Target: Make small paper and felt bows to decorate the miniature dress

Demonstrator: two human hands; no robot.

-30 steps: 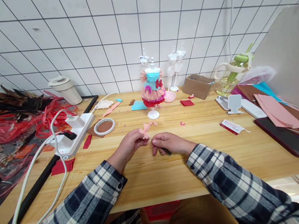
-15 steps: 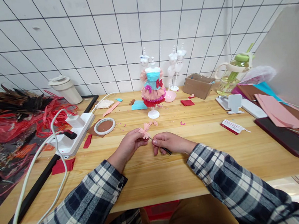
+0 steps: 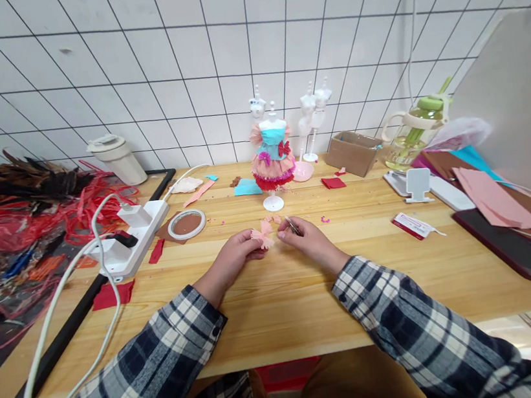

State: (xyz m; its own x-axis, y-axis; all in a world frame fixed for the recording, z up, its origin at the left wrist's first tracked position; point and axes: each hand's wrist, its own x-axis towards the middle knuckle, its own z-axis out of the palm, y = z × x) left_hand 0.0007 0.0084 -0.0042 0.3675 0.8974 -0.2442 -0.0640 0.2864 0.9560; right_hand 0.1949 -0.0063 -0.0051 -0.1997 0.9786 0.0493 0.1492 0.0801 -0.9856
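Note:
My left hand (image 3: pixel 241 254) pinches a small pale pink piece of crepe paper (image 3: pixel 263 233), gathered in the middle and fanned out with fringed edges. Slightly to the right, my right hand (image 3: pixel 307 240) is closed on slim dark metal tweezers (image 3: pixel 292 225); their near end shows above the fingers, while the palm hides the rest. The tweezers are apart from the pink paper. Behind both hands, a small dress form (image 3: pixel 272 149) on a white stand wears a paper dress with a blue bodice, bows and ruffled pink and red layers. Pink scraps (image 3: pixel 272 218) lie before its base.
Left stand a white power strip (image 3: pixel 140 235) with cables, a tape roll (image 3: pixel 186 224) and a white cup (image 3: pixel 118 159). At the back are bare dress forms (image 3: pixel 315 107) and a cardboard box (image 3: pixel 353 153). To the right lie a phone (image 3: pixel 501 246) and coloured paper sheets (image 3: pixel 497 194).
My right hand has lifted away from the pink paper, up and to the right, turning the tweezers so they point upward. The pink paper has shifted slightly right in my left hand.

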